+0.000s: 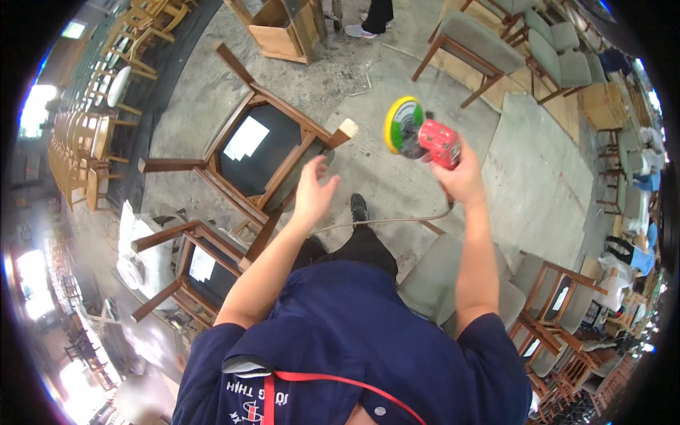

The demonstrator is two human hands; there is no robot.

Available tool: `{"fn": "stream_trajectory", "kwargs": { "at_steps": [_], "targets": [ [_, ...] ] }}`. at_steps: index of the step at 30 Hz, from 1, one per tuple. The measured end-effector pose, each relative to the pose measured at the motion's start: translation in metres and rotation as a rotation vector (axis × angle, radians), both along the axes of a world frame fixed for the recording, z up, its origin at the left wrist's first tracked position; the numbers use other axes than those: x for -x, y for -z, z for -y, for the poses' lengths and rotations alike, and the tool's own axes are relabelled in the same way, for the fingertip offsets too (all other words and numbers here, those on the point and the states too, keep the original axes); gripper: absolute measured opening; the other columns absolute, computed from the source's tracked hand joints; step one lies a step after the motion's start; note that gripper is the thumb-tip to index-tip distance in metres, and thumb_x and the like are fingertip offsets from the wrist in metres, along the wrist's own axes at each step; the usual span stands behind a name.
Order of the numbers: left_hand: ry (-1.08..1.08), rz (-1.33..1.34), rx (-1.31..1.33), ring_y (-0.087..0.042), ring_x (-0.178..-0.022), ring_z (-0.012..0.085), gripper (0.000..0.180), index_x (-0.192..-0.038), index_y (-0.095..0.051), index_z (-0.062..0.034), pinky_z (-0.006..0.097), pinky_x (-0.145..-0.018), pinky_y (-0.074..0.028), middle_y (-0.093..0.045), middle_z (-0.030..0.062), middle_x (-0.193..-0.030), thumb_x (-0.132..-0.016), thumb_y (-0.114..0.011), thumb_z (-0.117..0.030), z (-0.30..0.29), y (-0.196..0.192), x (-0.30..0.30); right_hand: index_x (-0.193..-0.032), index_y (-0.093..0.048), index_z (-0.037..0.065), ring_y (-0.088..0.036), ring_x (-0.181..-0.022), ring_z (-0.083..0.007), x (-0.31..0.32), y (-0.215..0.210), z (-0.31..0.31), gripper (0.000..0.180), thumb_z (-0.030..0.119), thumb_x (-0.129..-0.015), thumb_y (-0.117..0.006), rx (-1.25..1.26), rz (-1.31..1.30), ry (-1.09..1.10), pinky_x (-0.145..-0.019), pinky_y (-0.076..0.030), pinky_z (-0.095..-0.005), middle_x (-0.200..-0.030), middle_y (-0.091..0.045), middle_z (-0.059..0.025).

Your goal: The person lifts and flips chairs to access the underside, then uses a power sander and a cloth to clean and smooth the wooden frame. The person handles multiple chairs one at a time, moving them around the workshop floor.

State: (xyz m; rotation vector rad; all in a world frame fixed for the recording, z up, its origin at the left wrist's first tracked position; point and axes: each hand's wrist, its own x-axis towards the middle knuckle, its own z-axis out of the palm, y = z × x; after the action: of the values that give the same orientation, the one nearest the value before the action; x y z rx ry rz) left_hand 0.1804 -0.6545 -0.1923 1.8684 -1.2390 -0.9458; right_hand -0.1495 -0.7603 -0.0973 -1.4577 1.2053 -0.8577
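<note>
In my right hand (pixel 464 176) is a red handheld sander (pixel 439 144), gripped by its body. Its round pad (pixel 404 127) has a yellow rim and a green and grey face, and it is held up off the floor. A thin hose (pixel 397 220) runs from the tool across my front toward the left. My left hand (pixel 314 193) is empty, its fingers apart, close to the near right leg of an upturned chair (pixel 276 188). That chair has a brown wooden frame, a black seat underside with white paper, and a pale tip on one leg (pixel 342 134).
Another upturned chair (pixel 205 265) lies at my lower left beside white plastic wrapping (pixel 138 248). Grey upholstered chairs (pixel 482 46) stand at the far right, and a grey seat (pixel 439 276) is near my right side. A wooden box (pixel 280 32) and a person's shoe (pixel 360 31) are ahead.
</note>
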Motion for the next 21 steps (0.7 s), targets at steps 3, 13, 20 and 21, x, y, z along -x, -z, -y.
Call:
{"fn": "stream_trajectory", "kwargs": {
  "at_steps": [3, 13, 20, 21],
  "targets": [
    [-0.001, 0.154, -0.021, -0.060, -0.138, 0.0320, 0.090, -0.162, -0.046, -0.0060, 0.045, -0.113, -0.052, -0.061, 0.0183, -0.149, -0.085, -0.091, -0.022, 0.049, 0.004, 0.010, -0.133, -0.066, 0.000, -0.078, -0.097, -0.0162, -0.004, 0.021, -0.020, 0.052, 0.003, -0.083, -0.079, -0.083, 0.078, 0.074, -0.090, -0.060, -0.0329, -0.105, -0.082, -0.0093],
    [0.211, 0.148, 0.190, -0.073, -0.117, 0.0351, 0.056, -0.131, -0.070, -0.0129, 0.045, -0.101, -0.058, -0.076, 0.0157, -0.123, -0.081, -0.092, -0.019, 0.139, 0.036, 0.015, -0.135, -0.066, 0.006, -0.073, -0.083, -0.0160, -0.007, 0.041, -0.012, 0.057, 0.006, -0.079, -0.079, 0.026, -0.226, 0.035, -0.080, -0.057, -0.0321, -0.094, -0.077, -0.0090],
    [0.360, 0.148, -0.020, -0.078, -0.104, 0.0342, 0.047, -0.123, -0.071, -0.0144, 0.045, -0.091, -0.061, -0.080, 0.0146, -0.110, -0.081, -0.090, -0.017, 0.150, 0.031, 0.006, -0.130, -0.067, 0.007, -0.075, -0.082, -0.0154, -0.016, 0.059, 0.019, 0.053, 0.005, -0.078, -0.080, 0.112, -0.317, -0.037, -0.079, -0.058, -0.0312, -0.093, -0.079, -0.0060],
    [0.369, 0.154, -0.028, -0.078, -0.104, 0.0342, 0.047, -0.123, -0.071, -0.0147, 0.045, -0.091, -0.061, -0.080, 0.0146, -0.110, -0.081, -0.091, -0.017, 0.151, 0.030, 0.005, -0.129, -0.067, 0.008, -0.076, -0.083, -0.0168, -0.018, 0.062, 0.021, 0.053, 0.005, -0.078, -0.081, 0.109, -0.303, -0.042, -0.079, -0.058, -0.0319, -0.094, -0.079, -0.0066]
  ]
}}
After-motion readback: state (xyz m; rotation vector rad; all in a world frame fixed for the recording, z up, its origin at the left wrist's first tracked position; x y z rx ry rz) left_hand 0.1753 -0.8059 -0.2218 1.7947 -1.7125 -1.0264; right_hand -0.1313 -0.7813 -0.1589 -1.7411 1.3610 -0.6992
